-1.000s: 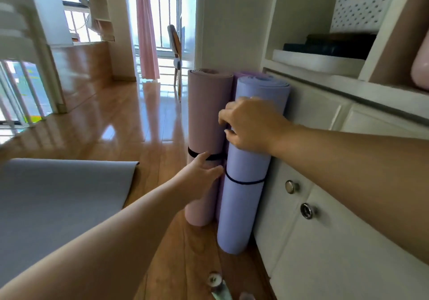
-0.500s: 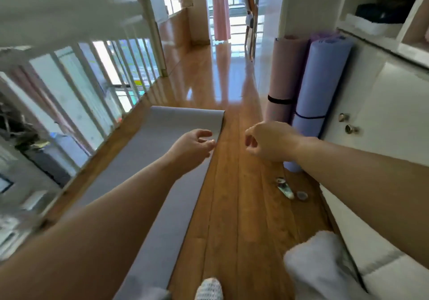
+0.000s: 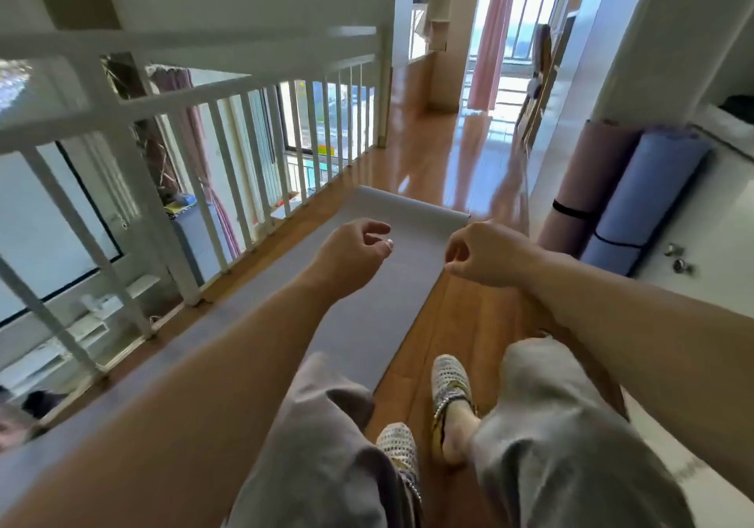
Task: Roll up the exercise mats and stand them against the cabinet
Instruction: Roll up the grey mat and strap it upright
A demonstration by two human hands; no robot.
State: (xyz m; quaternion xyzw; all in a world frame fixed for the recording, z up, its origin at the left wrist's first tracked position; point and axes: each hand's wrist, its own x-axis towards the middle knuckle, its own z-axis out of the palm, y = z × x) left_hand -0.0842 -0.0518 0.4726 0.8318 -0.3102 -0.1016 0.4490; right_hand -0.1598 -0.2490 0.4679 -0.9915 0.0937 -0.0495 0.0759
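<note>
- The grey mat point(image 3: 375, 315) lies flat and unrolled on the wood floor point(image 3: 469, 323). It runs lengthwise away from the person, alongside the white railing point(image 3: 245, 139), and its far end is past both hands.
- The left hand point(image 3: 355, 250) hovers above the mat with its fingers loosely curled, holding nothing.
- The right hand point(image 3: 485, 254) hangs over the mat's right edge, fingers also loosely curled and empty. Neither hand touches the mat.
- Two mats look done. A pink roll point(image 3: 583, 188) and a blue roll point(image 3: 644, 209) stand upright side by side, each with a dark band around it, and lean on the white cabinet point(image 3: 714, 221).
- The step in hand seems to be starting on the grey mat, the last one I can see unrolled.
- To roll it well, pick one short end and set both hands on its corners.
- Fold a tight first turn, since a loose core will probably give a fat, floppy roll.
- Keep both hands level while pushing, so the edges stack flush and the roll does not cone out to one side.
- The railing sits close along the left edge, so it is safer to roll straight down the mat's length than to swing it sideways.
- The person's slippered feet point(image 3: 449, 384) are on the floor just beside the mat's right edge, and should stay off the mat while it rolls.
</note>
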